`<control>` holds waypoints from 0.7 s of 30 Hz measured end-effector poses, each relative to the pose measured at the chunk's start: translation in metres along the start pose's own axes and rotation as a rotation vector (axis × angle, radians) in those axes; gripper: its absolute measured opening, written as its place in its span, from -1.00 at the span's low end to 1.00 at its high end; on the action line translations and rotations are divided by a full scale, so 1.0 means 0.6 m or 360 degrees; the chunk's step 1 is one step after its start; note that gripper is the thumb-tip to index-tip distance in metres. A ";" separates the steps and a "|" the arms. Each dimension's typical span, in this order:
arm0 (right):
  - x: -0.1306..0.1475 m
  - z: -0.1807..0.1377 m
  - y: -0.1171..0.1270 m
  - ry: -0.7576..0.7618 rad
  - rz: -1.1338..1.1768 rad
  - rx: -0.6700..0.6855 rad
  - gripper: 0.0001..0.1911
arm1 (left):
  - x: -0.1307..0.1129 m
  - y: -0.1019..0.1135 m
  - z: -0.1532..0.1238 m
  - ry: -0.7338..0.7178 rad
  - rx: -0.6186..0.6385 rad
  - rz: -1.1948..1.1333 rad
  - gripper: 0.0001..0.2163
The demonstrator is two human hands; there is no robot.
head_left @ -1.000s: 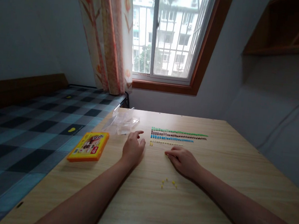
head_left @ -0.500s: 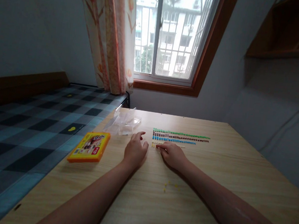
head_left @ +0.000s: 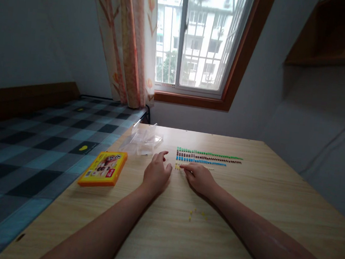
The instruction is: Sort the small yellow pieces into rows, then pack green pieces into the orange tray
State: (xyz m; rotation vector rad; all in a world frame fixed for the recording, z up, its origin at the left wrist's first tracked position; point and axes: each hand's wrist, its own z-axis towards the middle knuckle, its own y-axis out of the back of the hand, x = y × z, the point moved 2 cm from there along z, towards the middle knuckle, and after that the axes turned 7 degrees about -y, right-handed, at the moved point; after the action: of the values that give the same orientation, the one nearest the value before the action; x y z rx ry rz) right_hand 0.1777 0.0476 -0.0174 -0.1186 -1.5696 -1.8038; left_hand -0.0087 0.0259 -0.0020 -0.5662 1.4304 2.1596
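Yellow pieces [head_left: 176,166], tiny and set in short lines, lie right at the tip of the right hand [head_left: 200,178], just left of its outstretched index finger. That hand has a narrow pinch, thumb and index drawn close together, low over the table [head_left: 245,201]; whether a piece sits between the fingertips is too small to tell. More loose yellow bits [head_left: 190,213] are scattered nearer the wearer than the right hand, below its wrist, well apart from the pinch. Just beyond the right fingertips runs a blue row [head_left: 201,161], behind it a brown row [head_left: 209,158], and farthest from the hand a green row [head_left: 209,153]; all three stretch off to the right past the knuckles, the blue one ending sooner than the other two. A pale row [head_left: 210,169] shows beyond the right knuckles, partly hidden by the hand. Left of the pinch, the left hand [head_left: 156,175] rests by the near ends of the rows, fingers loosely curled and thumb spread away from them in a fairly wide gap. Ahead of the left hand and slightly to its left stands clear plastic packaging [head_left: 146,142], while an orange box [head_left: 103,169] with a printed yellow top lies farther left of that hand, apart from it.
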 end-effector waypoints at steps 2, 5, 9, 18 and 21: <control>0.002 -0.001 0.001 -0.0012 -0.0066 0.0009 -0.67 | 0.000 0.000 0.000 -0.0007 -0.0001 0.0003 -0.58; 0.004 -0.001 0.001 -0.0016 -0.0103 0.0017 -0.66 | -0.001 0.000 0.000 -0.0012 0.0005 0.0005 -0.58; 0.001 0.001 -0.002 -0.0015 -0.0074 0.0008 -0.66 | -0.001 0.000 -0.001 -0.0013 0.0017 0.0018 -0.58; -0.050 0.017 0.007 -0.0077 0.0502 0.0010 -0.66 | -0.006 0.001 -0.001 -0.0070 0.0064 0.0067 -0.63; -0.062 0.017 0.013 -0.0059 0.0622 0.0070 -0.65 | -0.006 0.002 -0.001 -0.0142 0.0058 0.0064 -0.69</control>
State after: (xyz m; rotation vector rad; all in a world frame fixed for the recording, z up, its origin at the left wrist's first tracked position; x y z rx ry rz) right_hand 0.2053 0.0734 -0.0275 -0.4110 -1.4892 -1.4680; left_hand -0.0066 0.0247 0.0005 -0.4263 1.4414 2.1568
